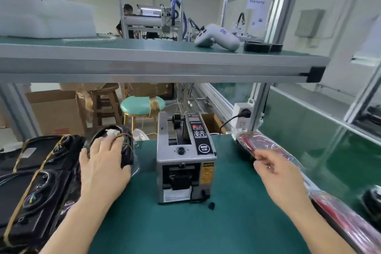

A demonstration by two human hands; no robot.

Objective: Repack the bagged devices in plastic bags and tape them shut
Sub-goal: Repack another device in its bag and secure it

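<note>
1. The tape dispenser [185, 163] is standing in the middle of the green mat [185, 229] and serves as the landmark here; its front slot is facing the person.
2. The left hand [105, 163] is lying to the left of the dispenser, palm down, with its fingers spread and resting flat on top of a black round device [123, 142] wrapped in clear plastic; the thumb is lying along the device's near edge, not curled round it.
3. That device is sitting just left of the dispenser, at the far left part of the mat, touching a stack of black devices [35, 181] bound with yellowish wires further left.
4. The right hand [276, 171] is hovering to the right of the dispenser, with its fingers loosely curled and pointing left; whether the fingertips are pinching the plastic is something I cannot tell.
5. Clear plastic bags with red contents [266, 144] are lying right of the dispenser along the mat's edge, right behind the right hand.
6. A white handheld controller [216, 37] is resting on the shelf above the dispenser.
</note>
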